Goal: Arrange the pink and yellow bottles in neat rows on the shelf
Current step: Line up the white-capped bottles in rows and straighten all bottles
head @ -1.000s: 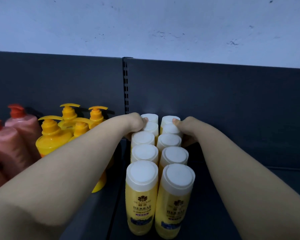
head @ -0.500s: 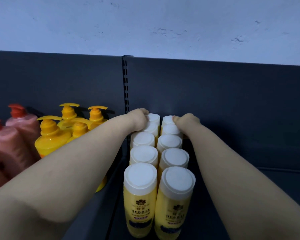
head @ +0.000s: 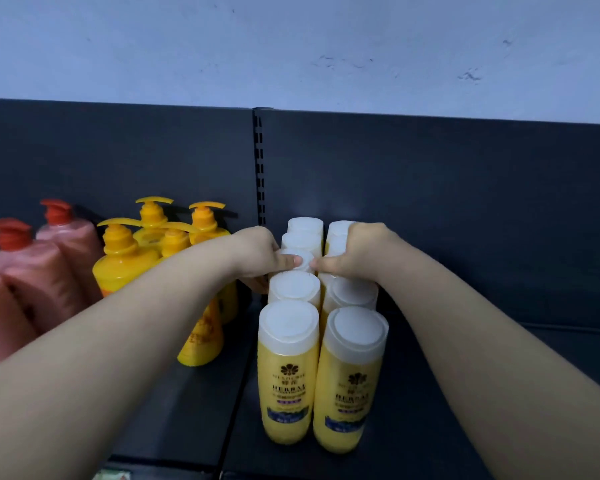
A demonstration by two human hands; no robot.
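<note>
Right, both bare arms reach deep onto the dark shelf [head: 465, 393], and the hands meet over the middle of a double file of yellow bottles with white caps [head: 291, 372]. The left hand [head: 257, 254] wraps around the third bottle back in the left file [head: 300, 259], thumb lying across its cap, fingers curled down its far side. The right hand [head: 357, 252] closes on the neighbouring bottle in the right file, thumb tip nearly touching the other thumb; that bottle is almost wholly hidden under the palm, so I can only say the grip looks firm. The two files run straight from the shelf's front edge toward the dark back panel [head: 465, 202], five bottles deep as far as I can count, caps touching or just beside one another, all upright. The front pair shows labels reading HERBAL. Off to the left stands a cluster of orange-yellow pump bottles [head: 125, 268], partly hidden behind the left forearm, and further left again a group of pink bottles with red pump tops [head: 49, 271], packed close together at the picture's edge. Above the back panel rises a pale wall [head: 291, 46].
</note>
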